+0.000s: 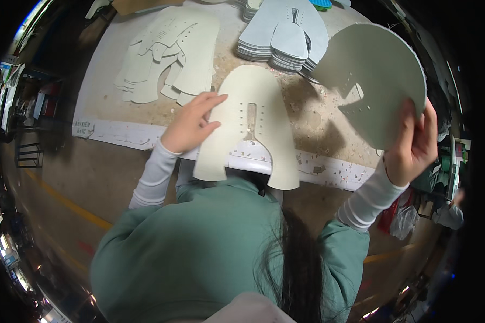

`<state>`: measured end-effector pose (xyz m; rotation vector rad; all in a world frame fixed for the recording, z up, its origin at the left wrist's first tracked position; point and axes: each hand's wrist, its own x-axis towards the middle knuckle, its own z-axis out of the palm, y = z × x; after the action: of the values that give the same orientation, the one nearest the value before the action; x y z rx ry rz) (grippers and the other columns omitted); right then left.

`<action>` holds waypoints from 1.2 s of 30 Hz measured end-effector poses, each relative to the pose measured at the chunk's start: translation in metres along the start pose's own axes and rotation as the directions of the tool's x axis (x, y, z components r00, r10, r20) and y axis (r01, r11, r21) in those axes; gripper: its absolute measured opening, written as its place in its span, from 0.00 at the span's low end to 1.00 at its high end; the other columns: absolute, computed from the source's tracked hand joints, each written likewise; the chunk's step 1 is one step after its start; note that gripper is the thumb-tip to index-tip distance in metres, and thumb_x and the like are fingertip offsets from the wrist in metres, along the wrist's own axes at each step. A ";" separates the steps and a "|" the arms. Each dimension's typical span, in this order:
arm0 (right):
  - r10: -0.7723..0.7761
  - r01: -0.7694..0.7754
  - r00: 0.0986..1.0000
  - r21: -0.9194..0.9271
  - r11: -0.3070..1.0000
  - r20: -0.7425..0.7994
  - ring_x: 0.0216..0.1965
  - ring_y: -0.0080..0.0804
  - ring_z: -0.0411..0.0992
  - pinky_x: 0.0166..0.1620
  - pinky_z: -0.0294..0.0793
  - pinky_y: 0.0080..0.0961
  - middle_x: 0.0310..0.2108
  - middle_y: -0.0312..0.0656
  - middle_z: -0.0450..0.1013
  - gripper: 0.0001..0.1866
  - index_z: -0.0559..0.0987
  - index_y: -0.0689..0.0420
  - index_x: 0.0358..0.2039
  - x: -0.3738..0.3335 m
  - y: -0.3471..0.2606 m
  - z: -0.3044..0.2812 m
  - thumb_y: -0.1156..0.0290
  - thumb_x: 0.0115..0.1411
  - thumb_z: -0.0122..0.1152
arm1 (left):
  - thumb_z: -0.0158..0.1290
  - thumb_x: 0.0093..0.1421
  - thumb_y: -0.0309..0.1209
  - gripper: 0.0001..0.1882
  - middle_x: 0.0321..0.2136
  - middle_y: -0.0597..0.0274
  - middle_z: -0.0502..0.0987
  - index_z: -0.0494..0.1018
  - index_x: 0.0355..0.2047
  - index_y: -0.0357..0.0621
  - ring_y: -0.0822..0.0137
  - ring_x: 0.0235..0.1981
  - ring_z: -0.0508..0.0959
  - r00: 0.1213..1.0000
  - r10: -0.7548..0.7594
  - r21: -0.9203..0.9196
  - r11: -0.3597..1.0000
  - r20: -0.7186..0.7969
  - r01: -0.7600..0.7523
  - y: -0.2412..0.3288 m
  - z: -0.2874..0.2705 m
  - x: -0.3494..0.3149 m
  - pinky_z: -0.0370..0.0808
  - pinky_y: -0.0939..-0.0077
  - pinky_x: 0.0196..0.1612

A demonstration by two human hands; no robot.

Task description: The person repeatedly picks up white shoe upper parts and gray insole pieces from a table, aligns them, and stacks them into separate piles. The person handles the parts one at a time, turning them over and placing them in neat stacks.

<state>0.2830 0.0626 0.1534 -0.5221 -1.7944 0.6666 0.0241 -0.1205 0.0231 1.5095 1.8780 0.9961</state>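
Note:
A cream shoe upper piece (231, 107), U-shaped with a slot and rows of punched holes, lies at the table's near edge with its two legs hanging over. My left hand (191, 124) rests at its left side, thumb and index finger stretched apart and touching its edge. Off to the right, my right hand (415, 145) grips a second shoe upper piece (382, 75) between thumb and fingers. That piece is raised above the table and tilted, its slot and holes facing left.
On the worktable (334, 124), small scraps are scattered at the right. A stack of pale blue-grey cut pieces (275, 37) stands at the back. Overlapping cream pieces (172, 48) lie at the back left. A clear plastic bag (404, 222) hangs below on the right.

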 end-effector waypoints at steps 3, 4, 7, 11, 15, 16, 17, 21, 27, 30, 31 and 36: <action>-0.138 0.143 0.981 -0.028 0.989 0.137 0.32 0.17 0.71 0.36 0.66 0.09 0.33 0.43 0.76 0.13 0.73 0.69 0.45 -0.005 -0.019 -0.007 0.82 0.59 0.52 | 0.53 0.49 0.20 0.27 0.46 0.60 0.68 0.67 0.53 0.45 0.74 0.25 0.65 1.000 -0.021 0.011 1.000 -0.017 0.021 -0.007 -0.022 -0.005 0.69 0.84 0.30; -0.120 0.128 0.983 -0.045 0.991 0.139 0.32 0.18 0.72 0.37 0.67 0.10 0.34 0.44 0.76 0.13 0.73 0.69 0.45 -0.008 -0.023 -0.007 0.83 0.58 0.52 | 0.53 0.49 0.20 0.27 0.47 0.60 0.68 0.68 0.53 0.45 0.76 0.27 0.65 0.999 -0.036 0.009 0.999 -0.014 0.036 -0.009 -0.027 -0.004 0.67 0.85 0.30; -0.033 0.029 0.996 0.051 0.998 0.087 0.32 0.19 0.72 0.38 0.67 0.10 0.34 0.43 0.76 0.13 0.73 0.69 0.45 -0.013 -0.025 -0.002 0.83 0.58 0.51 | 0.52 0.50 0.19 0.25 0.48 0.63 0.69 0.69 0.51 0.46 0.77 0.27 0.64 0.999 -0.034 0.002 0.999 -0.029 0.034 -0.013 -0.034 -0.001 0.66 0.87 0.30; 0.269 -0.306 0.943 0.186 0.934 0.197 0.29 0.16 0.68 0.35 0.66 0.11 0.31 0.35 0.74 0.12 0.74 0.66 0.44 -0.020 0.002 0.025 0.75 0.60 0.54 | 0.52 0.53 0.22 0.19 0.41 0.63 0.72 0.72 0.47 0.45 0.76 0.27 0.68 0.981 -0.006 0.007 1.000 -0.194 0.007 -0.011 -0.034 0.006 0.69 0.85 0.30; 0.369 -0.555 0.775 0.272 0.786 0.513 0.29 0.15 0.68 0.34 0.67 0.14 0.28 0.32 0.73 0.12 0.75 0.64 0.43 -0.039 0.074 0.093 0.71 0.61 0.54 | 0.53 0.55 0.27 0.14 0.34 0.62 0.75 0.74 0.44 0.45 0.75 0.29 0.72 0.947 -0.050 0.025 0.998 -0.319 0.061 -0.007 -0.040 0.017 0.71 0.83 0.31; 0.379 -0.532 0.766 0.182 0.827 0.519 0.27 0.17 0.68 0.33 0.68 0.15 0.26 0.33 0.74 0.14 0.75 0.62 0.43 -0.045 0.090 0.106 0.70 0.59 0.56 | 0.53 0.55 0.29 0.13 0.32 0.61 0.76 0.75 0.42 0.45 0.75 0.28 0.72 0.942 -0.027 0.020 0.999 -0.335 0.036 -0.005 -0.041 0.019 0.71 0.83 0.30; 0.463 -0.549 0.727 0.025 0.835 0.507 0.25 0.18 0.68 0.31 0.68 0.16 0.24 0.34 0.74 0.15 0.74 0.61 0.44 -0.050 0.104 0.114 0.68 0.57 0.58 | 0.53 0.55 0.29 0.13 0.32 0.61 0.77 0.76 0.42 0.45 0.75 0.27 0.72 0.943 -0.017 0.022 0.999 -0.331 0.025 -0.003 -0.043 0.022 0.71 0.83 0.30; 0.346 -0.176 0.779 -0.348 0.921 0.522 0.24 0.33 0.73 0.30 0.71 0.26 0.24 0.43 0.75 0.17 0.76 0.58 0.40 -0.053 0.129 0.116 0.64 0.51 0.62 | 0.53 0.55 0.29 0.12 0.29 0.61 0.78 0.76 0.40 0.44 0.74 0.25 0.74 0.949 0.039 0.058 0.998 -0.314 -0.022 0.007 -0.046 0.033 0.71 0.83 0.30; 0.304 0.103 0.761 -0.568 0.816 0.574 0.29 0.45 0.74 0.32 0.72 0.38 0.27 0.47 0.76 0.13 0.77 0.57 0.33 -0.041 0.123 0.118 0.63 0.49 0.62 | 0.51 0.57 0.29 0.11 0.32 0.61 0.79 0.75 0.41 0.44 0.73 0.30 0.77 0.987 0.108 0.260 0.963 -0.121 -0.073 0.020 -0.040 0.077 0.72 0.82 0.34; 0.365 0.048 0.714 -0.562 0.826 0.597 0.29 0.43 0.74 0.32 0.72 0.36 0.28 0.46 0.75 0.13 0.77 0.57 0.34 -0.034 0.127 0.122 0.64 0.50 0.62 | 0.51 0.57 0.28 0.13 0.33 0.61 0.79 0.74 0.43 0.45 0.72 0.32 0.78 0.966 0.233 0.175 0.962 -0.113 -0.211 0.021 -0.025 0.106 0.74 0.81 0.37; 0.341 0.007 0.730 -0.505 0.863 0.592 0.28 0.40 0.74 0.32 0.72 0.34 0.28 0.45 0.75 0.12 0.77 0.57 0.33 -0.032 0.129 0.122 0.64 0.51 0.62 | 0.51 0.56 0.27 0.14 0.34 0.61 0.79 0.74 0.44 0.45 0.72 0.32 0.78 0.943 0.303 0.107 0.951 -0.141 -0.289 0.020 -0.019 0.114 0.74 0.81 0.38; 0.325 -0.516 0.680 0.115 0.849 0.657 0.29 0.15 0.65 0.35 0.66 0.14 0.26 0.30 0.71 0.09 0.75 0.60 0.33 -0.028 0.133 0.110 0.67 0.57 0.59 | 0.51 0.60 0.34 0.18 0.38 0.62 0.77 0.70 0.48 0.40 0.73 0.38 0.76 0.983 0.114 -0.507 0.844 -0.145 -0.173 0.004 0.003 0.130 0.72 0.82 0.44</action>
<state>0.1906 0.1235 0.0179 -0.5631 -2.1359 1.5655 -0.0022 0.0069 0.0305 1.2934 1.4063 1.5381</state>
